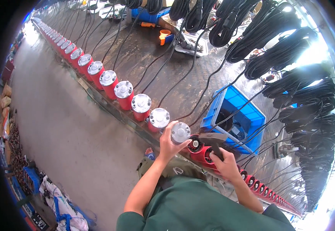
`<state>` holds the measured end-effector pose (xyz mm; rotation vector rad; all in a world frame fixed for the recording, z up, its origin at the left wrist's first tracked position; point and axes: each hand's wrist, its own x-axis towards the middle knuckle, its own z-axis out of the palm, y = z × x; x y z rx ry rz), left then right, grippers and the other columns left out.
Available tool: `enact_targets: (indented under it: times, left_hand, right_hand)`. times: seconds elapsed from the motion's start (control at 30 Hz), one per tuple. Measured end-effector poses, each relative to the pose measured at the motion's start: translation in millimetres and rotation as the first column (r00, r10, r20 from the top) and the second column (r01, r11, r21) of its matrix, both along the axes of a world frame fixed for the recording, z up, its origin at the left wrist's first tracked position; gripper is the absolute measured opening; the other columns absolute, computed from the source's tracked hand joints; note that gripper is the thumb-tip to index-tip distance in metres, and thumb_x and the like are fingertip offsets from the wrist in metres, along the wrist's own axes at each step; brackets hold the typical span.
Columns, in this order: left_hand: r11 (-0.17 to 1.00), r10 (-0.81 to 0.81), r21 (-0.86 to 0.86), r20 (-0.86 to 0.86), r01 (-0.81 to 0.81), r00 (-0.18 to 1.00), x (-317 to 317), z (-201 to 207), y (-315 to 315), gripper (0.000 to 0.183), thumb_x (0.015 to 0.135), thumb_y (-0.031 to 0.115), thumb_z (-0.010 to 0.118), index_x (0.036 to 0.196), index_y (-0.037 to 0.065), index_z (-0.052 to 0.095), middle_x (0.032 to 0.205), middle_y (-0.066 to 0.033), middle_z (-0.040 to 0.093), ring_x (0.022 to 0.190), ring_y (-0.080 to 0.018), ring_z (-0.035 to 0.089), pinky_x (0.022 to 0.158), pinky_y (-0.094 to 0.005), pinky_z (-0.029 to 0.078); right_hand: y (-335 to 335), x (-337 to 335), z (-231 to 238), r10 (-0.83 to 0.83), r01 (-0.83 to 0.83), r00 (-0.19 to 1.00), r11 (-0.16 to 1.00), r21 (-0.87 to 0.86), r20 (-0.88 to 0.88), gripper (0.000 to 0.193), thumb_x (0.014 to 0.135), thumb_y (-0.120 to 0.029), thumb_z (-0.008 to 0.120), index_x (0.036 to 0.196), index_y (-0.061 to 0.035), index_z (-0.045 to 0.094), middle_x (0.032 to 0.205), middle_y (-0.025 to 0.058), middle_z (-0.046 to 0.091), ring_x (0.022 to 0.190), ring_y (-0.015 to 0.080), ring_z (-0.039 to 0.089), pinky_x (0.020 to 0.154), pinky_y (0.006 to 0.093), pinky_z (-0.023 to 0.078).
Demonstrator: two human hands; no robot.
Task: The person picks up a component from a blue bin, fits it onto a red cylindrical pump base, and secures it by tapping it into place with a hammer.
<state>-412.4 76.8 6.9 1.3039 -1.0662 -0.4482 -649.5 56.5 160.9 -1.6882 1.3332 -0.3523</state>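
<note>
My left hand point(169, 145) is curled around a round silver metal end cap point(180, 133), thumb on its near side and fingers on its far side. What lies under this cap is hidden. In my right hand point(226, 164) is a hammer, gripped by its dark handle; the hammer head point(213, 137) is just right of the cap, over the row. Beside the cap stands an uncapped red motor housing point(195, 144), its dark inside and a pale round centre showing. Another uncapped red housing point(206, 154) sits close to my right hand.
Capped red housings point(141, 107) run along the bench edge to the far left; uncapped ones point(251, 181) continue right. Black cables rise to hanging coils point(271, 61). A blue crate point(258, 109) with dark parts and an orange-handled tool point(164, 37) rest on the bench point(136, 54).
</note>
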Motion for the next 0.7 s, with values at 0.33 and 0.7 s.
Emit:
enact_targets:
  times: [0.33,0.7]
  left_hand:
    - [1.0,-0.022,0.011,-0.053,0.022,0.998,0,1,5,0.089,0.072,0.024,0.102,0.144,0.001,0.056,0.134,-0.0203,0.071,0.121,-0.0366,0.073,0.102,-0.0434,0.058]
    - [1.0,-0.007,-0.03,-0.004,0.007,1.0,3,0,4,0.089,0.071,0.027,0.104,0.142,0.001,0.056,0.132,-0.0206,0.072,0.121,-0.0378,0.073,0.102,-0.0436,0.059]
  right_hand:
    - [-27,56,-12,0.282,-0.362,0.906,0.903,-0.233,-0.316,0.03,0.103,-0.03,0.072,0.112,-0.0012,0.071,0.085,0.0269,0.071,0.082,0.0471,0.071,0.071,0.0512,0.053]
    - [-32,63,-15,0.292,-0.343,0.912,0.929,-0.141,-0.289,0.03,0.107,-0.029,0.069,0.112,0.0001,0.067,0.086,0.028,0.072,0.082,0.0499,0.07,0.072,0.0553,0.052]
